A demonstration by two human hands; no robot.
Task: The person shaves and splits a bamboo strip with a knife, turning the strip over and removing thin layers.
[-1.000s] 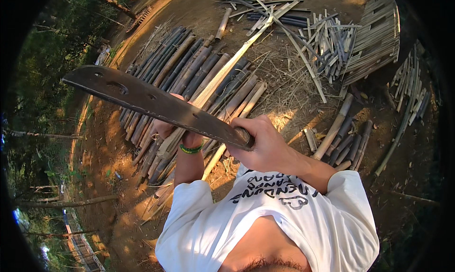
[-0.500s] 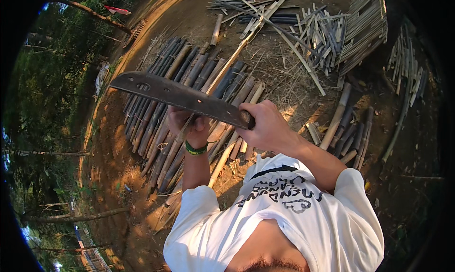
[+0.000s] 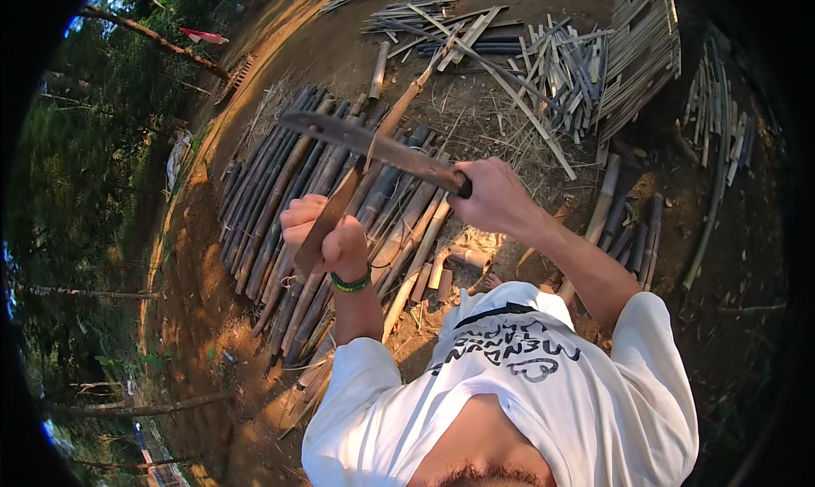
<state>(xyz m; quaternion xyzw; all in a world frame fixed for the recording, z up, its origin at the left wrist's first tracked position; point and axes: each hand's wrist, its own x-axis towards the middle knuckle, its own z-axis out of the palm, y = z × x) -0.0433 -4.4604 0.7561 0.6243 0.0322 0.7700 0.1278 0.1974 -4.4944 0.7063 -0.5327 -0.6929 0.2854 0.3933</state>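
Observation:
My right hand (image 3: 492, 196) is closed around the handle of a machete (image 3: 379, 148). Its long dark blade, with small holes near the tip, points to the left and crosses over a bamboo strip (image 3: 392, 118). Closed on the near end of that strip is my left hand (image 3: 327, 235), with a green band at its wrist. From my left fist the strip runs away up and to the right, past the blade. Whether the edge touches the strip, I cannot tell.
Below my hands lies a wide stack of cut bamboo poles (image 3: 273, 200). Farther off are piles of split bamboo slats (image 3: 570, 75) and a woven bamboo panel (image 3: 643, 50). More short poles (image 3: 626, 236) lie to the right. Trees (image 3: 85, 190) stand at the left.
The machete has swung so its tip moved right and up, and its blade looks narrower. My left hand came out from behind the blade, and the strip turned its broad face up.

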